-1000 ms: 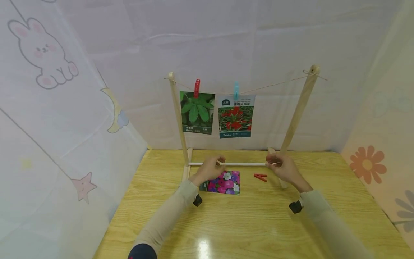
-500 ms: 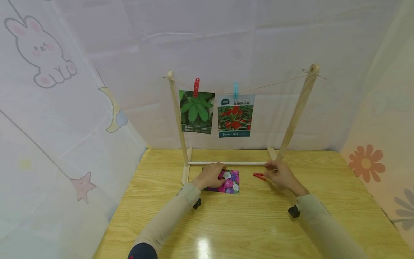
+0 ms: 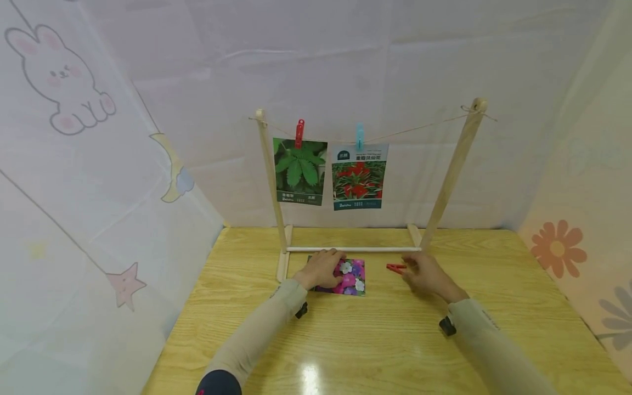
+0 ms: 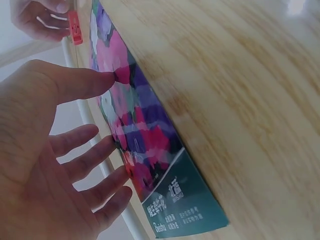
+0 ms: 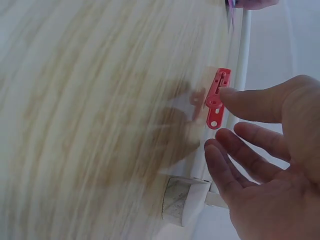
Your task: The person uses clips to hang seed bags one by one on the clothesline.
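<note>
A flower seed packet with pink, purple and white blooms lies flat on the table. My left hand spans it, thumb tip touching its printed face and spread fingers reaching its far edge in the left wrist view. A red clothespin lies to the packet's right. Beside it is my right hand, the thumb tip at the clothespin in the right wrist view and the other fingers loosely bent, apart from it. Firm contact there cannot be told. Part of the packet is hidden under my left hand.
Behind stands a wooden frame with two posts, a string across the top and a white bottom rod. A green-leaf packet hangs from a red clothespin, and a red-flower packet from a blue clothespin.
My left hand has lowered from near the rod onto the packet. My right hand has come down and toward the body, from the frame's right foot to beside the red clothespin.
</note>
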Demonstrator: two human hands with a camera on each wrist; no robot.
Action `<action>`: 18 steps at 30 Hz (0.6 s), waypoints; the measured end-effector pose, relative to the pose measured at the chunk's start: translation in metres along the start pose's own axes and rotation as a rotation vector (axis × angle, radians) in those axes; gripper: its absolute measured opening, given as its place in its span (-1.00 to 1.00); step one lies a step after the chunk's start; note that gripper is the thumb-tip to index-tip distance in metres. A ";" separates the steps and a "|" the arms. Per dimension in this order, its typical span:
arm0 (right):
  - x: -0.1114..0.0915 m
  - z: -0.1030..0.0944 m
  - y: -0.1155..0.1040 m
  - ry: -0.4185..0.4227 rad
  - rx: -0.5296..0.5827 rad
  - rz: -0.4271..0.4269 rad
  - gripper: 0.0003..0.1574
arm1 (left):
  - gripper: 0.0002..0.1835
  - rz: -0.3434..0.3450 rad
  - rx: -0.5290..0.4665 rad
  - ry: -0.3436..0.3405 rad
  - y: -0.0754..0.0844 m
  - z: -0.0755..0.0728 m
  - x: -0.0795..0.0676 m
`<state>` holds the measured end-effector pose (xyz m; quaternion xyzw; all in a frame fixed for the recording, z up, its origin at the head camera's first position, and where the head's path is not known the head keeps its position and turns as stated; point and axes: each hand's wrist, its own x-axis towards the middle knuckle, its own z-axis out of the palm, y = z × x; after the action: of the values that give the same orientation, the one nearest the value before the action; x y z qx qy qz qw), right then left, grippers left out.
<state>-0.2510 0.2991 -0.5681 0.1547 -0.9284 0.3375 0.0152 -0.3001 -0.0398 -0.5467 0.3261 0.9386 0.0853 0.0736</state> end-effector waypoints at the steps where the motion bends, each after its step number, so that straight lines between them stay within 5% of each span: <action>1: 0.000 0.000 0.000 -0.009 -0.004 0.000 -0.41 | -0.31 -0.001 0.004 -0.003 0.000 0.000 0.001; 18: -0.001 0.005 0.000 -0.012 -0.090 -0.018 -0.63 | -0.28 -0.038 -0.007 -0.033 -0.006 -0.007 0.003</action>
<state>-0.2492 0.2965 -0.5717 0.1642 -0.9413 0.2942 0.0199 -0.3071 -0.0435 -0.5415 0.3092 0.9430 0.0816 0.0919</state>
